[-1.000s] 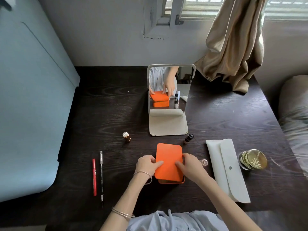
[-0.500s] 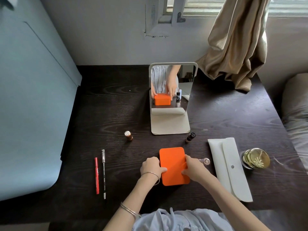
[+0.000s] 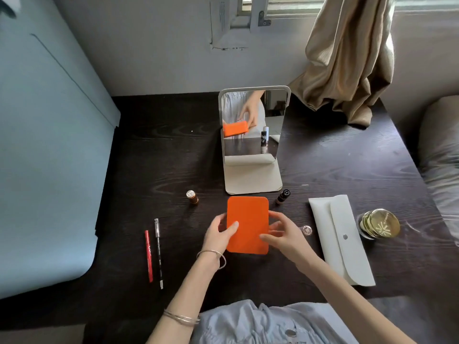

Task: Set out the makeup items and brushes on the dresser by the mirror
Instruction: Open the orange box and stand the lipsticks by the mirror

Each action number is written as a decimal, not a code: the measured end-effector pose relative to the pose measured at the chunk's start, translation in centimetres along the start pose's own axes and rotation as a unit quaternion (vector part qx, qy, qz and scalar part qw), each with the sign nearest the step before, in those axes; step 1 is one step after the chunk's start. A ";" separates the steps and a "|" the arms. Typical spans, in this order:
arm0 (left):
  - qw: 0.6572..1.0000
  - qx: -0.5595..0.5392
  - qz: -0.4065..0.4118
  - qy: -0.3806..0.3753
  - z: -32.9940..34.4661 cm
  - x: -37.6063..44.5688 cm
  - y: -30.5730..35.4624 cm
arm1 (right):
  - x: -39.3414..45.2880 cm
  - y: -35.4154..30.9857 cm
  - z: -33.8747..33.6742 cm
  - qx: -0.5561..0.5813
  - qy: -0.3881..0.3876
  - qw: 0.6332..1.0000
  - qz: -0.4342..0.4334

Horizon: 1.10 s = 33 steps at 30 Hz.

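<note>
An orange rectangular case (image 3: 248, 224) is held between both hands in front of the standing mirror (image 3: 285, 115). My left hand (image 3: 219, 235) grips its left edge with the thumb on the lid. My right hand (image 3: 285, 235) holds the right edge. The mirror's reflection shows the case raised off the dark dresser top (image 3: 173, 157) and tilted. Around it stand a copper-capped small bottle (image 3: 191, 197) and a dark small bottle (image 3: 283, 196). A red pencil (image 3: 148, 254) and a black pencil (image 3: 158, 252) lie side by side to the left.
A white snap pouch (image 3: 340, 239) lies to the right, with a gold round tin (image 3: 380, 223) beyond it and a small silver-topped item (image 3: 306, 230) by my right hand. A beige curtain (image 3: 347, 58) hangs onto the back right corner. A pale blue panel (image 3: 49, 170) borders the left.
The orange lid sat askew on its box, then was shut flush. Both hands have since lifted the closed case and carried it a little toward the mirror.
</note>
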<state>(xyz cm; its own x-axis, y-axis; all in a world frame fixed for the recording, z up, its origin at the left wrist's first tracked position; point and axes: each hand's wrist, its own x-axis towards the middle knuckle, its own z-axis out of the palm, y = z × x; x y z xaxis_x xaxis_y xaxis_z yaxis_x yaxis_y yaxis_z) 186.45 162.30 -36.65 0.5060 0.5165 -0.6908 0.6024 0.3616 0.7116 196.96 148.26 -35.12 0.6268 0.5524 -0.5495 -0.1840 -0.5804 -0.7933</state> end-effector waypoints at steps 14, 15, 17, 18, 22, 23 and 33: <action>0.990 0.059 0.087 -0.096 11.8 6.0 16.2 | 7.2 -5.8 -12.7 0.356 0.051 0.932 0.047; 0.989 0.080 0.075 -0.099 13.2 7.3 16.9 | 8.7 -5.6 -13.8 0.359 0.053 0.930 0.059; 0.988 0.120 0.045 -0.087 15.7 10.1 17.3 | 11.6 -5.2 -15.7 0.341 0.045 0.936 0.076; 0.986 0.146 0.035 -0.077 16.9 11.6 17.4 | 12.9 -5.1 -16.4 0.328 0.044 0.940 0.082; 0.979 0.200 0.010 -0.033 20.3 15.5 17.8 | 17.4 -4.8 -17.9 0.302 0.066 0.945 0.102; 0.980 0.197 0.000 -0.022 20.8 16.4 17.9 | 18.5 -4.6 -18.0 0.295 0.077 0.947 0.101; 0.980 0.182 -0.068 0.043 22.1 19.6 20.2 | 26.2 -4.0 -17.6 0.002 0.147 0.979 0.138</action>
<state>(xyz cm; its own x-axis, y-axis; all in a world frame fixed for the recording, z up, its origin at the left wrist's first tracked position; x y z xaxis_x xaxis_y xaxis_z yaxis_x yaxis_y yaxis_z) 222.19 162.58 -38.69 0.3619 0.5513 -0.7518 0.8487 0.1388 0.5104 227.43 154.57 -41.77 0.7442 0.1784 -0.6437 -0.3798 -0.6797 -0.6275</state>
